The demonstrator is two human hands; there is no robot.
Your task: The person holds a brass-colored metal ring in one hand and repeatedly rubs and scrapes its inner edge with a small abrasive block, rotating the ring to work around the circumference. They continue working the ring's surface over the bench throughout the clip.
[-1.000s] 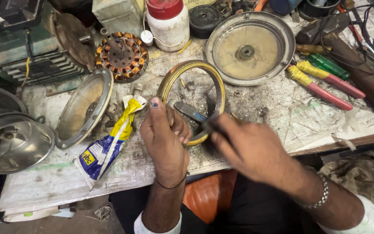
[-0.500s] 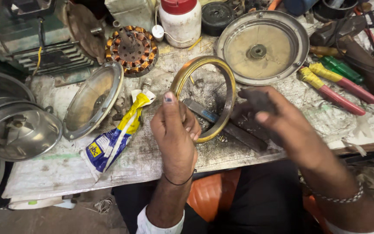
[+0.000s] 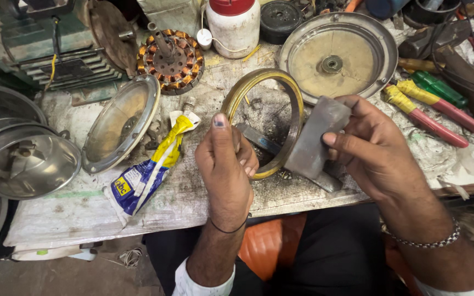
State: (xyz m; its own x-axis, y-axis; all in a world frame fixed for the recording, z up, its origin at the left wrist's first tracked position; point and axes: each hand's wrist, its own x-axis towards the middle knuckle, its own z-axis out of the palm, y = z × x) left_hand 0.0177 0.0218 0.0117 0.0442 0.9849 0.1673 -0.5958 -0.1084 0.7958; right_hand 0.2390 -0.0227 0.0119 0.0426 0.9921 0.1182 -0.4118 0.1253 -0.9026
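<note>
Left hand (image 3: 227,164) was curled shut, thumb raised, fingers closed around something small, possibly the near rim of the brass ring (image 3: 264,121); the grip itself was hidden. Right hand (image 3: 377,148) gripped a flat grey block (image 3: 316,137), thumb on its face, held tilted just beside the ring's right edge. The ring stood on edge on the worktop (image 3: 193,192). A squeezed yellow-and-blue tube (image 3: 149,167) lay left of the hands. Beyond: a copper-wound stator (image 3: 170,53), a round metal cover (image 3: 338,55), and red and green screwdrivers (image 3: 432,107).
</note>
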